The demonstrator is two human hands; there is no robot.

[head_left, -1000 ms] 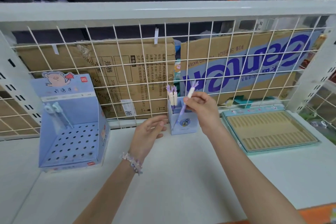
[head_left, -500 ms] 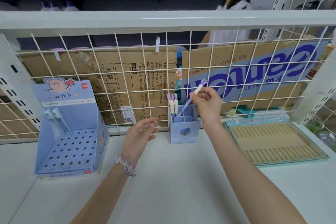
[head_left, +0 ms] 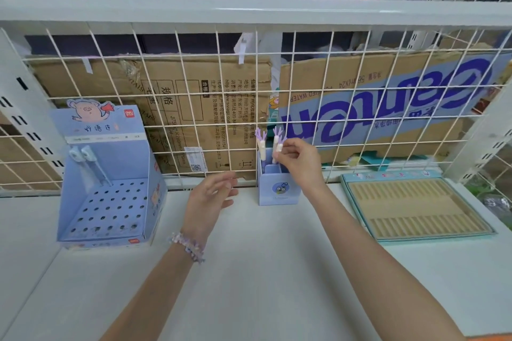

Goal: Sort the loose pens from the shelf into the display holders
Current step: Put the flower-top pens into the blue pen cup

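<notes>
1. Right hand (head_left: 300, 159) grip pinches a slim white pen with purple topper (head_left: 278, 144), standing in the small blue cardboard holder (head_left: 278, 188).
2. Left hand (head_left: 209, 198) hovers apart, empty.
3. Pen looks light, stiff; pinch the barrel, since the topper may bend.

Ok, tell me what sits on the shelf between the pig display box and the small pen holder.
Head view: only the left hand hovers there, over bare shelf.

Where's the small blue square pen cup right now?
The small blue square pen cup stands mid-shelf against the white wire grid, under the right hand, between the big blue perforated display box and the ribbed beige tray.
</notes>
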